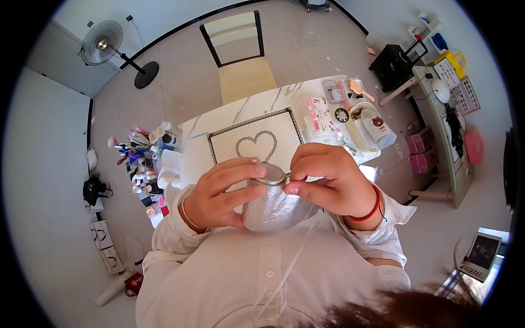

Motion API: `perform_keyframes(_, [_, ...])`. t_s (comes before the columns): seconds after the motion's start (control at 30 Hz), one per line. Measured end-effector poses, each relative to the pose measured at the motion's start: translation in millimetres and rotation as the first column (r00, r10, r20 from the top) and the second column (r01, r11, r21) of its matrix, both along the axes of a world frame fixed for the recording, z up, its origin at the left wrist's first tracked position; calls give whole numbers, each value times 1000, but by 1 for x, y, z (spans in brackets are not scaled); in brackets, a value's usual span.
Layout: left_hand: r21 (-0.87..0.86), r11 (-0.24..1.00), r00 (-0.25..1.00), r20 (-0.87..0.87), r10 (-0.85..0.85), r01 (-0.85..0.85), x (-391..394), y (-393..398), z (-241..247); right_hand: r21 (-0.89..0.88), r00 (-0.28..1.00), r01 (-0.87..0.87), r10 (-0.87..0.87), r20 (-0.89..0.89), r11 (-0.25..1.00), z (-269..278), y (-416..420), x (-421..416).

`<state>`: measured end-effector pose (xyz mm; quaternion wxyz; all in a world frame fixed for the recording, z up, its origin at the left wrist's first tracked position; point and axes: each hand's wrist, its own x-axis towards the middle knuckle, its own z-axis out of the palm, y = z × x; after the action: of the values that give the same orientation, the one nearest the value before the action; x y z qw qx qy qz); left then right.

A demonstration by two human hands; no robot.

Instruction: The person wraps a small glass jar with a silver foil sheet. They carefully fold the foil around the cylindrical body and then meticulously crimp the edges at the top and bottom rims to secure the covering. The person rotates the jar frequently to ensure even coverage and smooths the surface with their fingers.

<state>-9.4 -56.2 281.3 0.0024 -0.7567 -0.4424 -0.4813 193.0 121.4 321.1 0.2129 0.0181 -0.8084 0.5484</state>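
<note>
A rounded container wrapped in crinkled silver foil (272,209) is held close in front of my chest, its round metal-rimmed lid (270,174) facing up. My left hand (225,192) grips it from the left, with fingertips on the lid's edge and the thumb low behind the foil. My right hand (328,180) has thumb and forefinger pinched together at the right side of the rim; whether something thin is between them cannot be told. Beyond the container, a dotted mat with a lace border and a heart outline (223,143) lies on the white marbled table (246,110).
Bottles, brushes and small jars (147,164) crowd the table's left side. At the right stand a cream basket (361,141), a clear box (332,92) and a hairbrush (357,87). A chair (246,78) stands across the table, with a floor fan (102,45) farther left.
</note>
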Motion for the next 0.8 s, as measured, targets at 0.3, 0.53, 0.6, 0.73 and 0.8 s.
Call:
perform_keyframes(0.3, [-13,999,999,7,-36,36,0,1,1,-26,1000,-2,1,-25,1000,-6,1,-2])
perform_keyframes(0.53, [-38,985,945,293,-147,165,7,1,-9,-106,998,-35,29,-59,994,-7,2,-8])
perform_keyframes(0.6, [-45,974,907,375,-191,223,6,2,-12,-83,990,-96,87,-111,992,-15,0,-9])
perform_keyframes(0.73, [-148,974,961,244,-132,172,0,6,-9,-32,991,-52,48,-125,998,-12,2,-6])
perform_keyframes(0.8, [-168,983,995,82,-59,72,1,7,0,-32,993,-29,26,-114,999,-12,1,-4])
